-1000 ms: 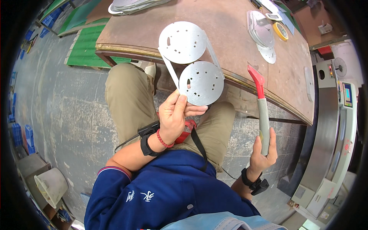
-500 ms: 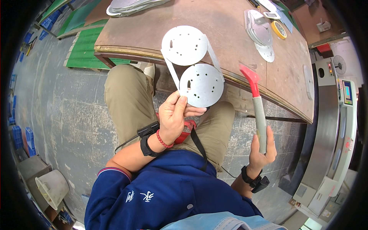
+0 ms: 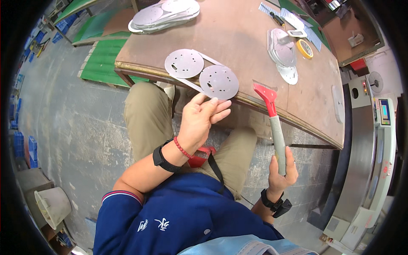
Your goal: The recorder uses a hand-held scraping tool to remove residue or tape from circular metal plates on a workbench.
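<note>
A flat metal plate (image 3: 219,80), made of two round discs with small holes joined by two straight strips, lies at the table's front edge and partly overhangs it. My left hand (image 3: 199,111) pinches the near rim of its right disc between thumb and fingers; the other fingers are stretched out. In my right hand (image 3: 283,172) is a scraper (image 3: 277,138) with a grey ribbed handle and a red head, held upright by the handle's lower end. The scraper's head is just off the table edge, right of the plate and apart from it.
The brown table (image 3: 238,46) bears a stack of similar plates (image 3: 163,17) at the far left. More plates (image 3: 282,51), a yellow tape roll (image 3: 304,49) and a black-handled tool (image 3: 277,18) lie to the right. A machine (image 3: 361,140) with a small screen stands at the right.
The plate has moved away from me and to the left, onto the table edge, with my left hand following. My right hand and the scraper have shifted slightly left.
</note>
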{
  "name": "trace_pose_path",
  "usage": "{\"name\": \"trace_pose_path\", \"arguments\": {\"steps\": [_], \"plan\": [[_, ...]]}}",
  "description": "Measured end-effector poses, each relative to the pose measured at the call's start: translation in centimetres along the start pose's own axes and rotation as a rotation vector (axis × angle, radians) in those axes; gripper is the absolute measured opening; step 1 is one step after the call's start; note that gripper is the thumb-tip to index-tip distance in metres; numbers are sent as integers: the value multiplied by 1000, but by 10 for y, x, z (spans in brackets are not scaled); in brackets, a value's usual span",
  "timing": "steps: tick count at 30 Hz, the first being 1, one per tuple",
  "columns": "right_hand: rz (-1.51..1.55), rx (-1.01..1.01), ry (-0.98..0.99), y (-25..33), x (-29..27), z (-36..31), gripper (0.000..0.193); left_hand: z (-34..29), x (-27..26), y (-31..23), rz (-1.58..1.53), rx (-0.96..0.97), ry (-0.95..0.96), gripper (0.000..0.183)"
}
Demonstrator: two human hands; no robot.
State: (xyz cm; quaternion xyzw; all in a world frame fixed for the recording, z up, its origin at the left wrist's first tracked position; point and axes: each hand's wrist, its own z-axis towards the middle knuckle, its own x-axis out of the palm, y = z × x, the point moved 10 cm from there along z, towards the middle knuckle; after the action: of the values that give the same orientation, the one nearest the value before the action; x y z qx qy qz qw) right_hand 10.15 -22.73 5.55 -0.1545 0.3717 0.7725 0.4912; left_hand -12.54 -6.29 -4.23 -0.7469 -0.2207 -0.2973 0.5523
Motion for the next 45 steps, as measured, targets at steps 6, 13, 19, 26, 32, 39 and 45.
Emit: {"name": "trace_pose_path", "arguments": {"steps": [6, 13, 19, 26, 32, 39, 45], "plan": [[-35, -20, -68, -10, -6, 4, 51, 14, 41, 15, 247, -367, 271, 42], [-73, -71, 43, -18, -5, 12, 54, 6, 60, -95, 1840, 1056, 153, 59], [-212, -204, 182, 21, 21, 35, 52, 32, 20, -66, 2139, 866, 209, 80], [-368, -228, 311, 47, 37, 51, 50, 35, 15, -65, 2232, 767, 244, 90], [-364, -215, 341, 57, 39, 64, 48, 35, 14, -65, 2194, 753, 237, 93], [-349, -194, 336, 55, 46, 70, 49, 34, 15, -66, 2161, 770, 228, 95], [-412, -176, 318, 54, 49, 67, 49, 33, 16, -67, 2174, 781, 206, 96]]}}
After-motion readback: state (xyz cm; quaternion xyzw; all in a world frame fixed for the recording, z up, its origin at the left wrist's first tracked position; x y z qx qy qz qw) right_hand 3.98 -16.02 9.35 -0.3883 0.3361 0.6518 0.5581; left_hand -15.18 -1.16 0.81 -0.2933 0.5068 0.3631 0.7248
